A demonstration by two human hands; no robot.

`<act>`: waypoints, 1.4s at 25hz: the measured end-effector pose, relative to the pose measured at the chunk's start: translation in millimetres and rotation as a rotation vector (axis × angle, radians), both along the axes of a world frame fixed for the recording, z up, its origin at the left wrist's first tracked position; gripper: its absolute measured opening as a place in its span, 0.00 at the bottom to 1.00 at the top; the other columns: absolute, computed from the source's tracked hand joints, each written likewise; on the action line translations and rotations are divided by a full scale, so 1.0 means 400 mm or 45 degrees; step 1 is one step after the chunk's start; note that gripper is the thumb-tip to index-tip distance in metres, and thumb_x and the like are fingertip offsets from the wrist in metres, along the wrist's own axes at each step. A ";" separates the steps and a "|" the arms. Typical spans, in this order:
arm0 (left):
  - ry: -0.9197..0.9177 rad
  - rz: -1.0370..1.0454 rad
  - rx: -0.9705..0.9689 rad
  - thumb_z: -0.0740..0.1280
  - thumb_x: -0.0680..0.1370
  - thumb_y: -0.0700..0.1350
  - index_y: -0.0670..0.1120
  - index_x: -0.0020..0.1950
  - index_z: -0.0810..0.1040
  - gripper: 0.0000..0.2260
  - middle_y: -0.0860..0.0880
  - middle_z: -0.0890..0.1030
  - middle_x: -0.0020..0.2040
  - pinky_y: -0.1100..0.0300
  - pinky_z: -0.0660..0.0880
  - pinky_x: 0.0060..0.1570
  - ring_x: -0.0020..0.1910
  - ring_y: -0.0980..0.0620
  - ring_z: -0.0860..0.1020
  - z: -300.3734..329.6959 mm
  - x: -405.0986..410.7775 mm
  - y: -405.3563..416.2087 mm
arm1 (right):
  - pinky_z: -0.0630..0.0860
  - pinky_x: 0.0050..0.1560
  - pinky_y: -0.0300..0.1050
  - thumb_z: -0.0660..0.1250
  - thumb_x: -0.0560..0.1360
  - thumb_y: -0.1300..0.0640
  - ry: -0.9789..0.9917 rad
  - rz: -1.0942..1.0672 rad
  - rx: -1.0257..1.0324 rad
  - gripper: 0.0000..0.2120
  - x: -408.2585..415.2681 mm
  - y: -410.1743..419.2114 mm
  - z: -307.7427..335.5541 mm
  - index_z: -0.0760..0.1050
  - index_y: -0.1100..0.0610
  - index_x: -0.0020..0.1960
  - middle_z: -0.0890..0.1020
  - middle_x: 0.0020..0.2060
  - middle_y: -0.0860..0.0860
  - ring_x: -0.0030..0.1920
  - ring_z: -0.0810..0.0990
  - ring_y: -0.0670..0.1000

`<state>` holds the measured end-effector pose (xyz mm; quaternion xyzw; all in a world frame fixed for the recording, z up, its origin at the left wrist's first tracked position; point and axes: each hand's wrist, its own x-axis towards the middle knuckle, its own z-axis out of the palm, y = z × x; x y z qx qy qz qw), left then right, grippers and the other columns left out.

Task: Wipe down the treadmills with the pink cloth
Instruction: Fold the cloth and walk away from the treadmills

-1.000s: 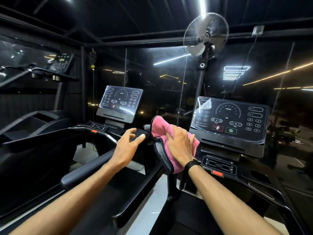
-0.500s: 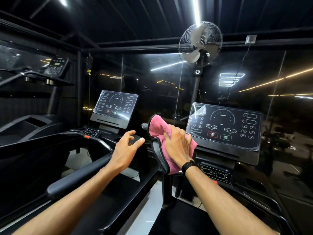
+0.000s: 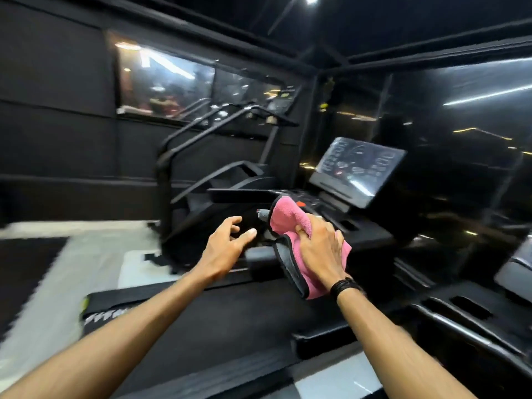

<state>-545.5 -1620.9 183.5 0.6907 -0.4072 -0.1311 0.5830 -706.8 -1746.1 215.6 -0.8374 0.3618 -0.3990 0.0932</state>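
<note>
In the head view, the right hand [image 3: 322, 249] is gripping the soft pink cloth with a dark grey edge [image 3: 290, 223], its fingers curled into the folds and the cloth lying under the palm. I judge it is best to keep the cloth flat on the black treadmill handrail [image 3: 259, 257]. The left hand [image 3: 227, 246] is hovering with relaxed, spread fingers, holding nothing.

Pink cloth [image 3: 290, 218] with dark trim, bunched, draped over black treadmill [image 3: 359, 234] handrail

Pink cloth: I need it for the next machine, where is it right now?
Centre-right of the head view, the pink cloth is gripped in the right hand, just below the treadmill screen.
</note>
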 end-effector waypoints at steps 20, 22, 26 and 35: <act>0.339 1.658 0.017 0.62 0.69 0.66 0.52 0.73 0.69 0.35 0.50 0.75 0.65 0.50 0.70 0.66 0.64 0.51 0.73 -0.252 0.241 1.573 | 0.69 0.65 0.66 0.63 0.80 0.55 0.347 1.790 0.045 0.10 0.873 1.442 -0.248 0.79 0.51 0.58 0.84 0.53 0.50 0.54 0.79 0.57; 0.366 1.772 -0.002 0.64 0.74 0.64 0.52 0.74 0.68 0.32 0.49 0.74 0.66 0.52 0.69 0.65 0.64 0.51 0.73 -0.272 0.221 1.692 | 0.69 0.65 0.66 0.63 0.79 0.55 0.367 1.912 0.038 0.11 0.890 1.577 -0.261 0.79 0.51 0.59 0.84 0.53 0.51 0.55 0.80 0.58; 0.396 2.052 -0.051 0.65 0.79 0.58 0.51 0.75 0.67 0.26 0.49 0.74 0.67 0.57 0.66 0.61 0.65 0.51 0.72 -0.308 0.168 1.908 | 0.68 0.66 0.66 0.63 0.80 0.55 0.456 2.211 -0.038 0.11 0.905 1.850 -0.289 0.79 0.52 0.60 0.84 0.53 0.51 0.55 0.80 0.58; 0.343 2.546 -0.070 0.66 0.79 0.55 0.49 0.75 0.68 0.25 0.47 0.74 0.67 0.58 0.66 0.62 0.64 0.51 0.72 -0.334 0.052 2.188 | 0.70 0.62 0.63 0.62 0.79 0.55 0.412 2.686 -0.119 0.10 0.936 2.268 -0.332 0.79 0.52 0.57 0.84 0.52 0.51 0.52 0.80 0.59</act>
